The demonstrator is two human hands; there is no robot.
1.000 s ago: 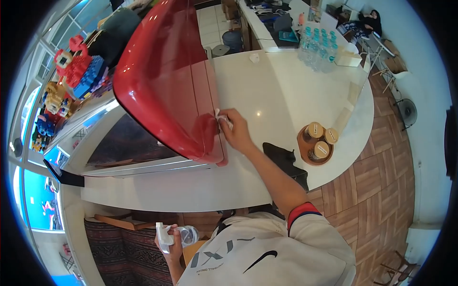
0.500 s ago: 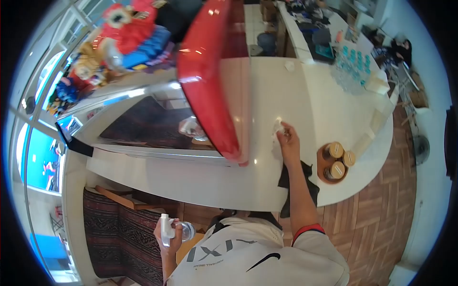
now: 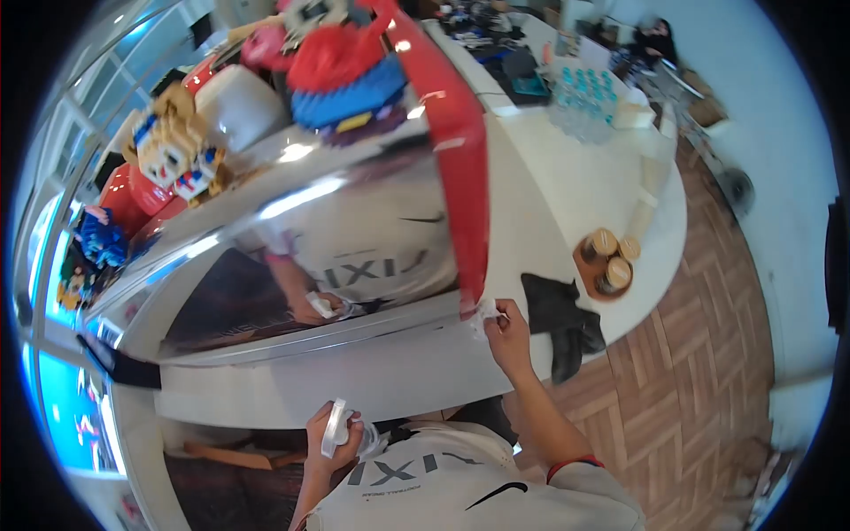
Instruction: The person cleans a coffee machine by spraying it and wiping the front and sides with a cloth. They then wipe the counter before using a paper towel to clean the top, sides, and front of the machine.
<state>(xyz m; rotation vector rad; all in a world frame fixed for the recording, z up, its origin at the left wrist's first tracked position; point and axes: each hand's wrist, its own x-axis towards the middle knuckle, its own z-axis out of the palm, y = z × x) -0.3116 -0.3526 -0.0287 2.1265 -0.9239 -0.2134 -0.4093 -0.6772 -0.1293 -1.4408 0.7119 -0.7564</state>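
Observation:
Near the counter's front edge, my left hand (image 3: 334, 435) is wrapped round a clear spray bottle with a white head (image 3: 336, 425). My right hand (image 3: 507, 336) pinches a crumpled white tissue (image 3: 483, 317) beside the lower corner of the red frame (image 3: 462, 177) of a glossy machine. The machine's shiny front panel (image 3: 354, 239) reflects my shirt and a hand. A black cloth (image 3: 558, 314) lies right of my right hand, hanging over the counter's edge.
On the white counter (image 3: 531, 186), a brown tray (image 3: 588, 273) holds jars with wooden lids (image 3: 604, 241). Farther back stand several clear bottles with teal caps (image 3: 584, 97). Toy figures (image 3: 177, 150) sit on top of the machine. A person (image 3: 655, 42) is in the far background.
My right hand has moved with the tissue from the counter top to the machine's red corner. My left hand has come up and nearer the counter with the bottle. The view has shifted.

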